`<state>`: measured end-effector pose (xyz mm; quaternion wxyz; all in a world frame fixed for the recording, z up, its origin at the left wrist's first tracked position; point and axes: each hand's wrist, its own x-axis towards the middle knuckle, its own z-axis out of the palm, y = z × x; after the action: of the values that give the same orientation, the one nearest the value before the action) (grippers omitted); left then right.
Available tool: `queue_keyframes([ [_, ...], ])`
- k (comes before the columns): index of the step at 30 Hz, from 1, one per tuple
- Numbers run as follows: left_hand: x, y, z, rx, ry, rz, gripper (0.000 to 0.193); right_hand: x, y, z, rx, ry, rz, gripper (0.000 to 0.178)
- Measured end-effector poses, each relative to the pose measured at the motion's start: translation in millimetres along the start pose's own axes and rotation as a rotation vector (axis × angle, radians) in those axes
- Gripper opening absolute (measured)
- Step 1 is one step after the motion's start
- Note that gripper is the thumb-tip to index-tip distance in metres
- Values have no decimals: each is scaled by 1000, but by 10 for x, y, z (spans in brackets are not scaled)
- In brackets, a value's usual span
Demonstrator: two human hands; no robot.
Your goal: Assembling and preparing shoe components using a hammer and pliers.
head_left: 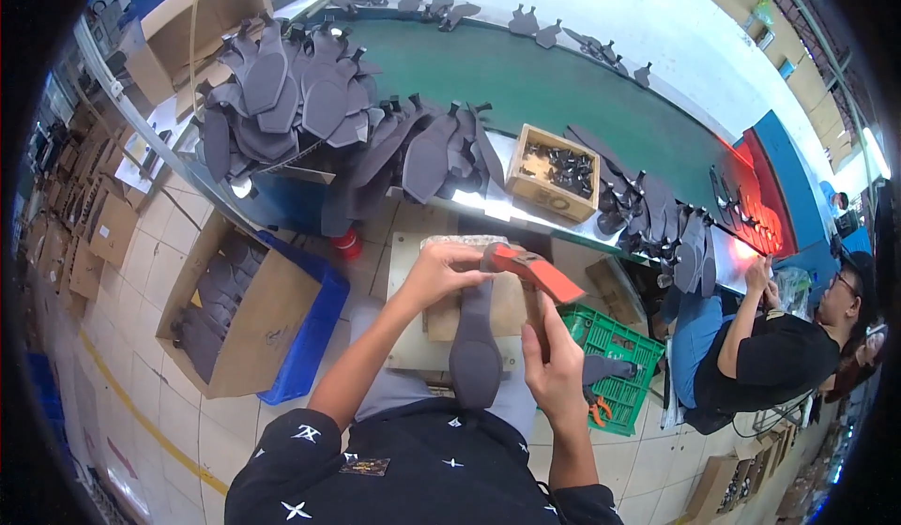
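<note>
A dark grey shoe sole (475, 351) lies over my lap, its wide toe part toward me and its narrow end at a pale work block (408, 276). My left hand (446, 272) is closed around the narrow end, which the hammer partly hides. In my right hand (552, 361) is a hammer (540, 270) with an orange-red head, gripped by its handle. The hammer head is above the sole's heel end, close to my left fingers; whether it touches cannot be made out.
Beyond the block runs a green conveyor (450, 65), with a pile of grey soles (300, 93) at its near left. A wooden box (554, 173) holds small black heels. On the left stands a cardboard box (230, 319); on the right, a green crate (615, 356) and a seated co-worker (770, 347).
</note>
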<state>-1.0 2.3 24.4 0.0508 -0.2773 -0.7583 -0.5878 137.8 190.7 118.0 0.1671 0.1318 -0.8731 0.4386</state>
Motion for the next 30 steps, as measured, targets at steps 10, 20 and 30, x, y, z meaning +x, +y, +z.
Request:
queue_keyframes([
  [10,-94,109,-38,219,-98,-56,73,-54,-396,-318,-2,175,19,47],
  [20,-121,115,10,499,-186,-161,75,-43,-109,-253,-78,174,-72,41],
  [30,-549,577,-15,-38,-340,-75,27,68,344,-147,-201,123,-127,53],
])
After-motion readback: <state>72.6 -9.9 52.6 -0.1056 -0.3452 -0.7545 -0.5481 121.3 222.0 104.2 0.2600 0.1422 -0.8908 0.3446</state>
